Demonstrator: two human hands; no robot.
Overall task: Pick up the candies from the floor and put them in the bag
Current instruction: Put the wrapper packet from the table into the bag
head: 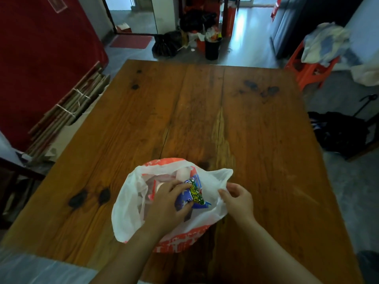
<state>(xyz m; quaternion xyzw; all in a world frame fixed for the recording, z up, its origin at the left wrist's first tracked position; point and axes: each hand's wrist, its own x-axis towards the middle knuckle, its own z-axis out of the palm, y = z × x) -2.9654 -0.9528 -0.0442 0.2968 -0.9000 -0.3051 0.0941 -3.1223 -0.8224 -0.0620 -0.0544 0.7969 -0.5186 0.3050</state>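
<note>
A white plastic bag [128, 203] with red-orange print lies open on the wooden table [256, 130], near its front edge. My left hand [168, 203] is inside the bag's mouth, gripping a blue candy packet [193, 196] with green lettering. Other wrapped candies, red and white, lie deeper in the bag, partly hidden by the hand. My right hand [239, 199] pinches the bag's right rim and holds the mouth apart.
Bundled sticks [67, 111] lean by a red wall on the left. Black trash bags and a black bin [212, 48] stand beyond the table's far edge. An orange stool [307, 68] with cloth stands at the right; dark clothes [344, 132] lie on the floor.
</note>
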